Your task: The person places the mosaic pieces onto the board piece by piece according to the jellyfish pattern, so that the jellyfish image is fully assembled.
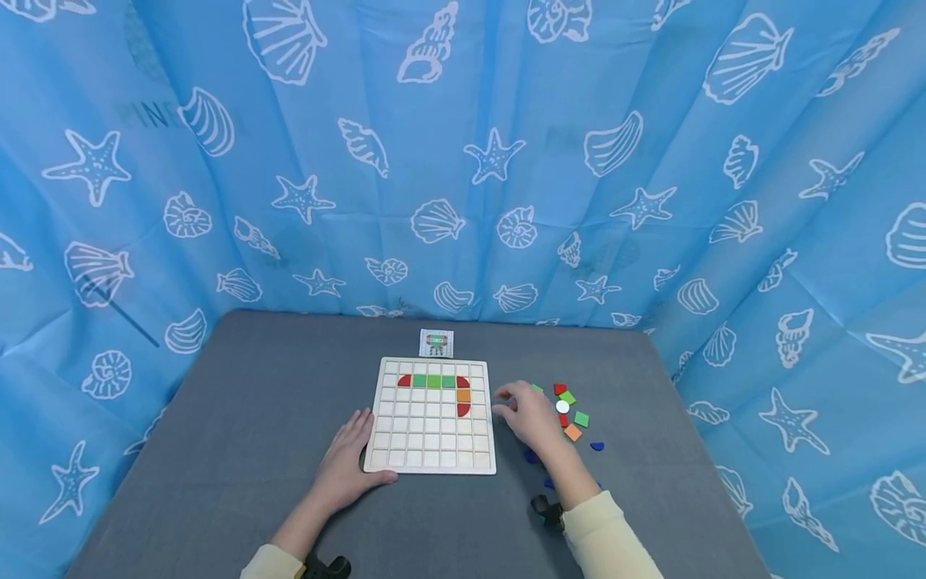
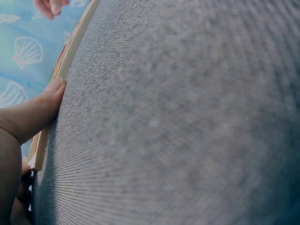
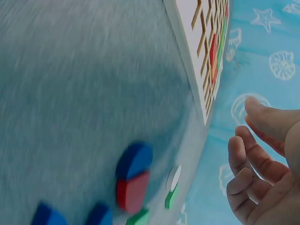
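A wooden grid board (image 1: pixel 423 442) lies in the middle of the table. Its upper part carries a row of green squares (image 1: pixel 434 381) between red rounded pieces (image 1: pixel 405 380), with an orange square (image 1: pixel 464 395) and another red piece below the right end. My left hand (image 1: pixel 346 466) rests at the board's lower left corner, fingers along the left side; its thumb (image 2: pixel 44 105) touches the front edge. Just off the board's right side is my right hand (image 1: pixel 531 418). Its fingers (image 3: pixel 262 164) are loosely bent, thumb apart from them, and nothing shows between them.
Right of the right hand lie loose flat pieces: a white disc (image 1: pixel 563 407), an orange square (image 1: pixel 573 433), a green square (image 1: pixel 582 419) and several blue pieces (image 1: pixel 596 445). A printed pattern card (image 1: pixel 437 343) sits behind the board. A blue shell-print curtain (image 1: pixel 434 161) hangs beyond the table.
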A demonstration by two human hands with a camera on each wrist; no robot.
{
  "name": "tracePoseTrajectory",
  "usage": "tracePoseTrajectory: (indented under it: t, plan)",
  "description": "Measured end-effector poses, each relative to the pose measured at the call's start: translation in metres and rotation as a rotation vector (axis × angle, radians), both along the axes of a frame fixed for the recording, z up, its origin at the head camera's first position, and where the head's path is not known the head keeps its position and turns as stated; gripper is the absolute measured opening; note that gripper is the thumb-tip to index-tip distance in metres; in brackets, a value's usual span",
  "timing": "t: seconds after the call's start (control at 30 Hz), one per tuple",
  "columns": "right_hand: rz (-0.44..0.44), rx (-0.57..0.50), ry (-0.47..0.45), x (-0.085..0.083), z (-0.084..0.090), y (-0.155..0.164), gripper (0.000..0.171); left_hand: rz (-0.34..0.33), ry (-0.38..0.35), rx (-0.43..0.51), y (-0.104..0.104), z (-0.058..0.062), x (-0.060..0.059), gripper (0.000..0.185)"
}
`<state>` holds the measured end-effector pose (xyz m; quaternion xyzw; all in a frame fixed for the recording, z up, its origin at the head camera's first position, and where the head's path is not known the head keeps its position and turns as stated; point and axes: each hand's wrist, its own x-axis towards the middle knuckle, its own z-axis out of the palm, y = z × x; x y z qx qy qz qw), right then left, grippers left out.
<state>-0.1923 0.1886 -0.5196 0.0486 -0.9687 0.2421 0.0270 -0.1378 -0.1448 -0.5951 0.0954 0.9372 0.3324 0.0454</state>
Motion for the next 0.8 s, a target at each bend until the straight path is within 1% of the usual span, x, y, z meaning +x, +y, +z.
tracePoseTrajectory:
  t: [0.2, 0.23, 0.43, 0.57, 0.73, 0.8]
  plan:
    - [-0.030, -0.003, 0.038, -0.003, 0.000, 0.017, 0.020, 0.002, 0.014, 0.004, -0.001, -0.001, 0.000, 0.123]
    - [-0.032, -0.005, 0.042, -0.004, 0.000, 0.020, 0.020, 0.003, 0.007, 0.003, -0.001, -0.001, 0.000, 0.123]
    - [-0.057, -0.012, 0.040, -0.010, -0.004, 0.037, 0.021, 0.001, 0.001, -0.001, 0.000, -0.004, 0.000, 0.123]
    - [-0.072, -0.031, 0.025, -0.014, -0.007, 0.047, 0.022, 0.005, 0.002, 0.010, 0.000, -0.005, -0.001, 0.123]
    - [-0.106, -0.050, -0.025, -0.021, -0.011, 0.058, 0.024, 0.002, 0.012, 0.008, 0.000, -0.005, -0.001, 0.123]
    - [-0.106, -0.049, -0.042, -0.025, -0.012, 0.061, 0.025, 0.002, 0.011, 0.012, 0.000, -0.005, -0.001, 0.123]
